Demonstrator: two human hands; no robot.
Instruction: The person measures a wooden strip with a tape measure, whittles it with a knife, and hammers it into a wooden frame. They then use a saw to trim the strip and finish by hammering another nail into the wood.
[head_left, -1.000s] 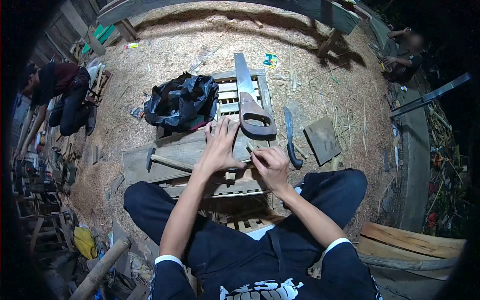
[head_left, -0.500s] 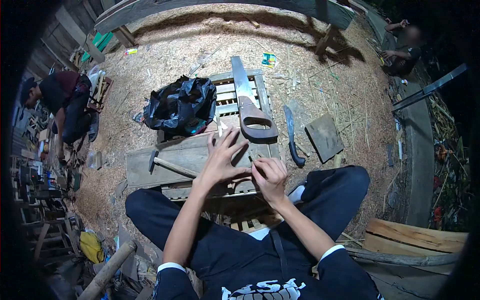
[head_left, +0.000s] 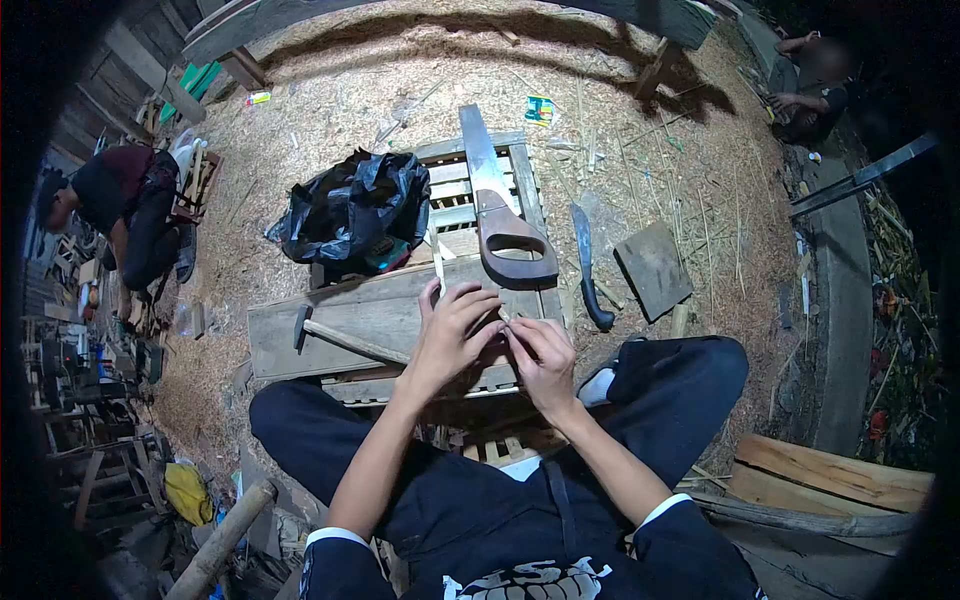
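Note:
My left hand [head_left: 455, 338] is over the wooden plank [head_left: 375, 305], fingers curled together. Its thumb and fingertips meet those of my right hand [head_left: 545, 362], which is closed in a pinch. Whatever lies between the fingertips is too small and hidden to name. Left of my left hand, a hammer [head_left: 352, 341] lies on the plank. Beyond my fingers rests a handsaw [head_left: 505, 215], its wooden handle toward me. A thin wooden strip [head_left: 436, 252] sticks up past my left fingers. To the right, a machete [head_left: 585, 265] with a black handle lies on the ground.
A black plastic bag [head_left: 350, 215] stands beside the slatted wooden crate [head_left: 525, 175]. A square board [head_left: 652, 274] lies right of the machete. One person [head_left: 130, 215] bends over at left; another person [head_left: 805, 95] sits at upper right. Wood shavings cover the ground.
My left hand's spread fingers have curled in and moved to my right fingertips. My right hand stays pinched in nearly the same place. The thin dark piece at its fingertips is now mostly hidden.

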